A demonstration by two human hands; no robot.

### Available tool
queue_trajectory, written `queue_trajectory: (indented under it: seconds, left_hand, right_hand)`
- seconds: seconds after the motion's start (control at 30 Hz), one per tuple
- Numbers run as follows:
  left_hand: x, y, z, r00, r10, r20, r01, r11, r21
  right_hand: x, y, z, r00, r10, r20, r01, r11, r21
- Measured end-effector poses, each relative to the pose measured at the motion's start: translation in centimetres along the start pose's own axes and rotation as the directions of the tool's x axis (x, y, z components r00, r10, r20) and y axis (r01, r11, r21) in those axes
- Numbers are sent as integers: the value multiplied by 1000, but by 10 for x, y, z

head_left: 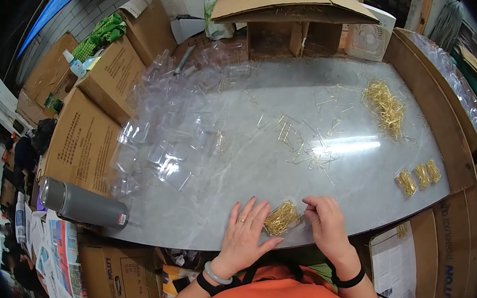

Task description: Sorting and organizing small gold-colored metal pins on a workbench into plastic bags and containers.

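Observation:
Near the table's front edge lies a bundle of gold wire hooks (282,218), apparently in a small clear plastic box whose edges are hard to make out. My left hand (247,230) rests beside it on the left, fingers stretched out and thumb along its near side. On the other side my right hand (326,223) has its fingers curled in a pinch close to the bundle's right end; whatever is between the fingertips cannot be made out. Loose gold hooks (307,147) are scattered over the middle of the grey table (230,177).
Many clear plastic boxes (173,108) cover the left side. A grey bottle (87,203) lies at the front left. A heap of gold hooks (386,108) sits far right, with several small bundles (421,174) nearer. Cardboard walls (440,111) edge the table; a white fan (368,38) stands behind.

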State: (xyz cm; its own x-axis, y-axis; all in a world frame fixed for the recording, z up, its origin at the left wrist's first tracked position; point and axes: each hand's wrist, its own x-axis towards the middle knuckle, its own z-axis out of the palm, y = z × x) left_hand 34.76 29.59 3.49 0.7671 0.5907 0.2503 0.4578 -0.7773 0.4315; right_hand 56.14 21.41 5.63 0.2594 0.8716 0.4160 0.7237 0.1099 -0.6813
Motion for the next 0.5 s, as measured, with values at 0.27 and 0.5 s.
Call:
queue_trajectory:
  seconds: [0.27, 0.5]
  left_hand:
    - [4, 0, 2, 1000, 0, 13, 0, 1000, 2]
    - [-2, -2, 2, 1000, 20, -18, -19, 1000, 22]
  right_hand:
    - [-16, 0, 22, 995, -64, -74, 63, 998, -24]
    - [-32, -11, 25, 995, -83, -45, 80, 994, -77]
